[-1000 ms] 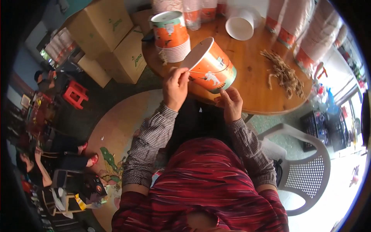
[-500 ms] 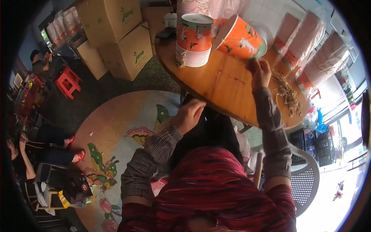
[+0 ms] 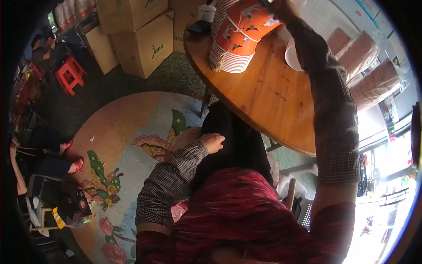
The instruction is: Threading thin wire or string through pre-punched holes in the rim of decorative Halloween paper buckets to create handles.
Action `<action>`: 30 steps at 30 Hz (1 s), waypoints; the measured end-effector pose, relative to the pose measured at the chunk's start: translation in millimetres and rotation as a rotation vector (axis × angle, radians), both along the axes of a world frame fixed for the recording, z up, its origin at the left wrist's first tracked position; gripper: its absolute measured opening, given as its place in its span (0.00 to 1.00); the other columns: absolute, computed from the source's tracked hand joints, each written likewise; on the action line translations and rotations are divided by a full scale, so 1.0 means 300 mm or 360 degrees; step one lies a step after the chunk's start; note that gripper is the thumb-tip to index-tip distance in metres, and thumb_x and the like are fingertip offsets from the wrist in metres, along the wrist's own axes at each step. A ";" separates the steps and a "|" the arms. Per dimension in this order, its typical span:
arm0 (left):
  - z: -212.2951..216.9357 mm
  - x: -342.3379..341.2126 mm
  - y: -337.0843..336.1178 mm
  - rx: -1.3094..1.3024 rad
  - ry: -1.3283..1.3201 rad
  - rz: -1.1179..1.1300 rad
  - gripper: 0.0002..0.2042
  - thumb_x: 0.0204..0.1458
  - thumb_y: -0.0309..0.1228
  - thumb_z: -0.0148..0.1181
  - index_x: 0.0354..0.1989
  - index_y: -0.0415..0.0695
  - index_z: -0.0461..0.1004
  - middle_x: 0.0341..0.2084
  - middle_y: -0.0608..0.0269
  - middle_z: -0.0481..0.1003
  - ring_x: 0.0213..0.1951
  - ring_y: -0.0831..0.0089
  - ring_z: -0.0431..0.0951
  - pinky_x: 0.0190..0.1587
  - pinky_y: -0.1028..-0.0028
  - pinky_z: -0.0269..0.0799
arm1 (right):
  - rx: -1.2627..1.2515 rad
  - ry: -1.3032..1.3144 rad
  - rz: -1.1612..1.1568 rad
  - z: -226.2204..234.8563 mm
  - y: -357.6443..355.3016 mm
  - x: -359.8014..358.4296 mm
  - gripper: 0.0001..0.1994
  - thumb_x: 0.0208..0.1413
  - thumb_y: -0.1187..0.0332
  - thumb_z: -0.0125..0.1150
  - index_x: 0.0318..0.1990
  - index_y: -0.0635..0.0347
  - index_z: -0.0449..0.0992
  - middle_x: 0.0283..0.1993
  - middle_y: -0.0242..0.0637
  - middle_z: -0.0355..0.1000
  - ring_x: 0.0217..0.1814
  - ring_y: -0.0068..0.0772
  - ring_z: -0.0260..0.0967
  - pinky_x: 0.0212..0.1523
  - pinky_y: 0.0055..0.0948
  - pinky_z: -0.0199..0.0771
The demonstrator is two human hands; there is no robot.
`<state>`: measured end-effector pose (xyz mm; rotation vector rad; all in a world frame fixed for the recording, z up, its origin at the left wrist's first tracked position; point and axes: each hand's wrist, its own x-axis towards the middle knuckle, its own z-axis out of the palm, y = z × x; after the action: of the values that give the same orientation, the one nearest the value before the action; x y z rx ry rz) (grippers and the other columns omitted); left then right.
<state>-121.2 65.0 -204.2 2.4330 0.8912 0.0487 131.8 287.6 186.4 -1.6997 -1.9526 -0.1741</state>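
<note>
My right hand (image 3: 281,6) reaches far over the round wooden table (image 3: 272,101) and grips the rim of an orange paper bucket (image 3: 250,17). The bucket is tilted on top of a stack of orange and white buckets (image 3: 231,55) at the table's far left side. My left hand (image 3: 214,142) rests on my dark trouser leg, below the table edge, fingers curled with nothing in it. A white bowl (image 3: 292,57) lies on the table just right of the stack.
Brown cardboard boxes (image 3: 140,39) stand on the floor beyond the table. Sleeves of stacked cups wrapped in plastic (image 3: 373,75) lean at the right. A red stool (image 3: 70,75) and seated people are at the left. A white plastic chair (image 3: 303,193) is under me.
My right hand carried the orange bucket away from me and onto the stack. My left hand let go of it and dropped to my lap.
</note>
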 end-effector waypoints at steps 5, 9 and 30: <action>-0.034 0.004 -0.002 -0.0084 0.0055 -0.0028 0.16 0.50 0.36 0.56 0.45 0.43 0.71 0.41 0.53 0.73 0.46 0.57 0.73 0.47 0.61 0.70 | 0.0049 -0.0530 -0.0143 -0.040 0.079 -0.236 0.10 0.48 0.69 0.53 0.26 0.69 0.76 0.22 0.54 0.72 0.28 0.51 0.73 0.28 0.43 0.72; -0.031 0.005 -0.010 -0.0125 0.0053 -0.0008 0.16 0.50 0.37 0.56 0.45 0.43 0.71 0.42 0.53 0.73 0.47 0.57 0.73 0.49 0.61 0.69 | 0.0000 -0.0063 0.0770 -0.065 0.002 -0.213 0.11 0.50 0.68 0.52 0.28 0.70 0.76 0.30 0.58 0.73 0.35 0.56 0.73 0.31 0.47 0.71; -0.046 0.004 -0.028 -0.0142 0.0102 -0.0070 0.17 0.51 0.37 0.56 0.47 0.42 0.70 0.44 0.53 0.73 0.48 0.58 0.72 0.50 0.62 0.69 | 0.0128 -0.0117 0.0231 -0.214 -0.054 -0.349 0.22 0.46 0.51 0.63 0.33 0.66 0.77 0.33 0.56 0.74 0.38 0.54 0.73 0.35 0.46 0.72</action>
<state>-120.0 56.5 -218.1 2.3812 0.8490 -0.0837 27.2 271.3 122.0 -1.5138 -2.0848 -0.2608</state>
